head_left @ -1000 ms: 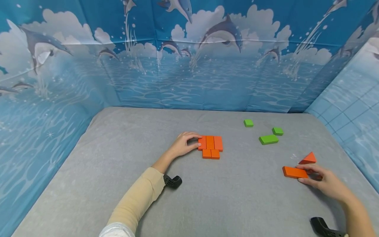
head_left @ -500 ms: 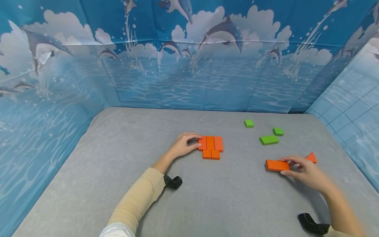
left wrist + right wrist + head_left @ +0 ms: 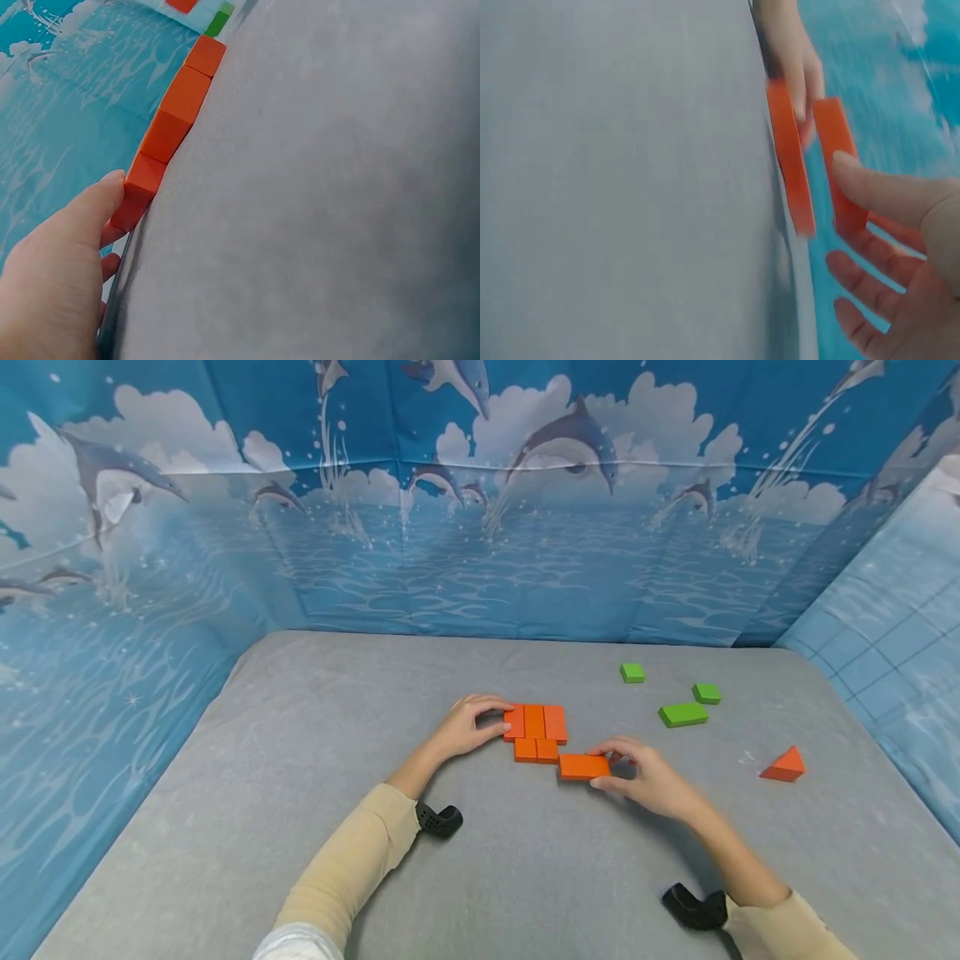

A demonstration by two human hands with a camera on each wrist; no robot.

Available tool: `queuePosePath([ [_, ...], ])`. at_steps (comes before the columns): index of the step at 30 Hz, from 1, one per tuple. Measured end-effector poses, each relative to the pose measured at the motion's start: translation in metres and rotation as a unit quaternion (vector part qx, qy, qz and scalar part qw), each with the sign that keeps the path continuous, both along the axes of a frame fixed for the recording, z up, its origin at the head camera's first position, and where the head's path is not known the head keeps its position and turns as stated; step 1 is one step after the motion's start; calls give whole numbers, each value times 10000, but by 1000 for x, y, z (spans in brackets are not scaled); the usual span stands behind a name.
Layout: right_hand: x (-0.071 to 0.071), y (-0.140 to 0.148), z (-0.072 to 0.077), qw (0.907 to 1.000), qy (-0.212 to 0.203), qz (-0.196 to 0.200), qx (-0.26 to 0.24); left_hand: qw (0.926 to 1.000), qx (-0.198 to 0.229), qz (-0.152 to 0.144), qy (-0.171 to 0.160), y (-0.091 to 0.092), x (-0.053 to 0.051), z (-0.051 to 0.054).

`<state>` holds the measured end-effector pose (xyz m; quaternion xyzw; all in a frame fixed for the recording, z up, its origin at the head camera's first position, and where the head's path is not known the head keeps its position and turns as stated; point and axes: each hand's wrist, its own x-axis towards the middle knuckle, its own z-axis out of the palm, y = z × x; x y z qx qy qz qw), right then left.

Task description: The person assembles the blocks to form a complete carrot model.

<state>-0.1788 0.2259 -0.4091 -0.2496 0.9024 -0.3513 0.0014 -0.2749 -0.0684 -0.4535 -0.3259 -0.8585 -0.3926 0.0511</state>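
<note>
Several orange rectangular blocks lie flat against each other on the grey surface in the head view, an upper row with two smaller ones below. At the left end of this group, my left hand holds the outermost block between thumb and fingers. My right hand pinches a longer orange block by its right end, just right of and below the group. In the right wrist view this held block is apart from the grouped blocks, raised off the surface.
Several green blocks lie at the back right. An orange triangular block stands farther right, near the surface's right edge. Dolphin-printed blue curtains enclose the back and sides. Black wrist mounts jut from both arms.
My right hand has carried the long orange block left from beside the triangular block to the group's lower right. My left hand has stayed in place at the group.
</note>
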Motion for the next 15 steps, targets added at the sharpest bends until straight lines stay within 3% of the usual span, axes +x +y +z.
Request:
queuePosePath([
  [6, -2, -30, -11, 9994, 152, 262, -163, 10000, -41, 21, 31, 1, -1, -1],
  [15, -1, -49, -19, 9983, 568, 100, 13, 10000, 7, 0, 6, 0, -1, -1],
])
